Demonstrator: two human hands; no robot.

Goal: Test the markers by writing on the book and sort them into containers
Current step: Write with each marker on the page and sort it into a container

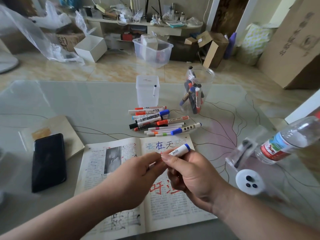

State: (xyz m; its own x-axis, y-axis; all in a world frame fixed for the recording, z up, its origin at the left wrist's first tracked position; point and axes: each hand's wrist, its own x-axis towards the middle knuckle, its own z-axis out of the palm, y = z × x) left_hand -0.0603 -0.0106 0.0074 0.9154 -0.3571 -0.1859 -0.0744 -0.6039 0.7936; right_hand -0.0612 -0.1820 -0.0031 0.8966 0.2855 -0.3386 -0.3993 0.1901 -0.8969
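Midway over the open book (166,205), both hands meet on one blue-ended marker (180,150). My right hand (192,175) curls round its barrel, thumb on top. My left hand (136,172) pinches the end nearest it between thumb and fingertips. The marker's long axis runs from the left hand's fingertips up and away to the right, with the blue end poking out beyond the right hand's fingers. Whether the left hand pinches a cap or the bare tip I cannot tell, as the fingers hide that end.

I judge this to be cap work, either off before a test stroke or back on after one. The move turns on that axis. The left hand would pull or push along it while the right steadies the barrel. The page lies directly beneath both hands, so the right hand need only tip down to write.

Straight ahead of the hands, the pile of markers (155,121) lies unsorted on the worktop (86,104). Beyond it stand two containers. The square container (147,90), ahead and slightly left, holds one marker. The round jar (197,90), ahead and to the right, holds several and is the nearer reach for the right hand. A phone (49,161) lies out beyond the left hand, and a water bottle (285,141) well off beyond the right.
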